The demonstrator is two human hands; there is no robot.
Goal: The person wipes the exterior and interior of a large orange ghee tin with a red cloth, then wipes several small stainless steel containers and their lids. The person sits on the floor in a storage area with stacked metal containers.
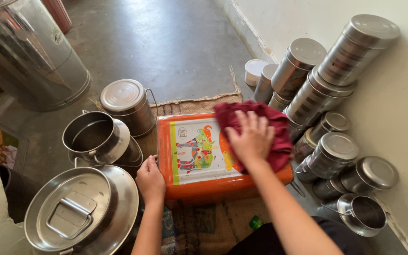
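On the burlap mat (199, 105) lies an orange tin (199, 160), its near-left edge gripped by the left hand (150, 182), apparently to steady it, while the right hand (250, 138) presses a maroon cloth (270, 130) flat, fingers spread, on the tin's right end beside stacked steel canisters (317, 94).

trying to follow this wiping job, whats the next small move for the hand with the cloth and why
Probably sweep the red cloth leftward across the orange tin: the right hand presses it on the right end only, while the left hand steadies the left edge.
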